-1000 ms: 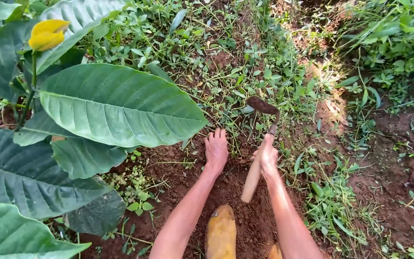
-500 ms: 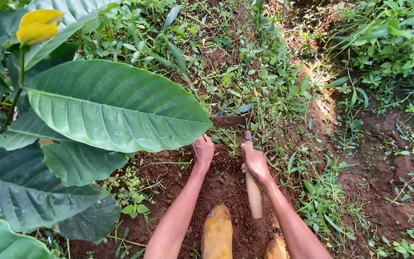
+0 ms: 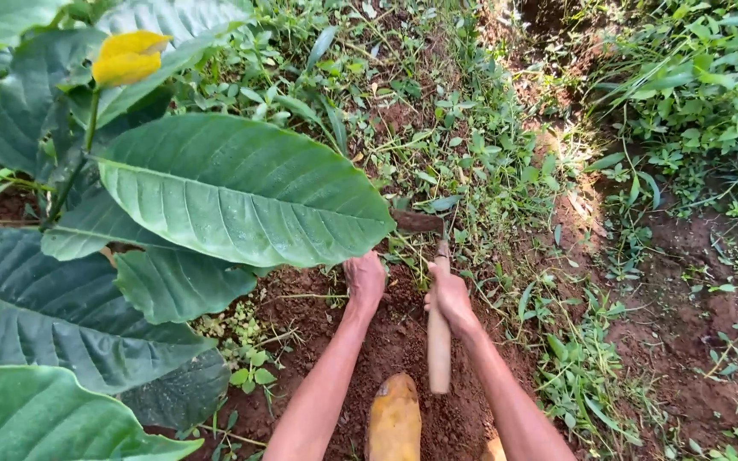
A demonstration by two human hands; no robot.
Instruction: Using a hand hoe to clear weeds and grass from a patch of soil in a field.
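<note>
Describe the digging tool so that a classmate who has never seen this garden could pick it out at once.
Start at the biggest green leaf and follow its tip right to the bare reddish soil. There the right hand grips a small hoe. Its pale wooden handle and dark metal blade set it apart from the weeds around it.

hoe (image 3: 436, 299) | pale wooden handle, rusty blade | upright | blade on weedy soil
</note>
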